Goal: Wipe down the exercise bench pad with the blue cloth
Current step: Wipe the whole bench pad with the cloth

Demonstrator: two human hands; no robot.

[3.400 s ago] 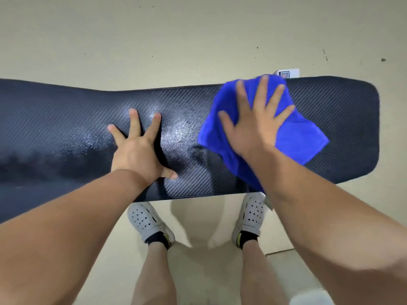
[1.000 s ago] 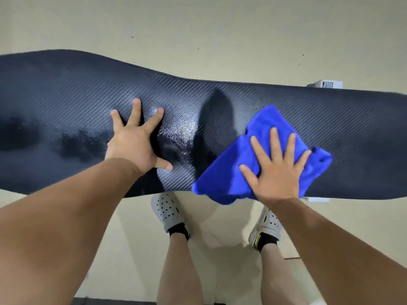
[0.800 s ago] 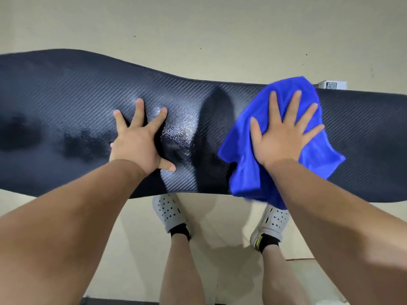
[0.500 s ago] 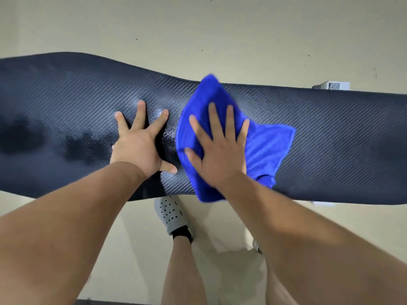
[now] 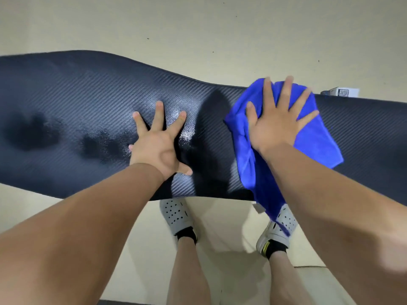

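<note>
With fingers (image 5: 286, 89) spread flat on the cloth (image 5: 312, 139), ungripped, we risk it bunching or sliding off the bench (image 5: 66, 102) edge.

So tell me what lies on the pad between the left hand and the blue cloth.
Nothing: in the head view, only bare bench pad with a dark shadow band separates the left hand from the blue cloth.

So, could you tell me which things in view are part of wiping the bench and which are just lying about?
Part of the job:
- bench pad
- blue cloth, pressed flat on the pad
- right hand, spread open on the cloth
- left hand, braced flat on the pad

Just lying about:
- small white box on the floor beyond the pad
- grey clogs on the person's feet
</note>
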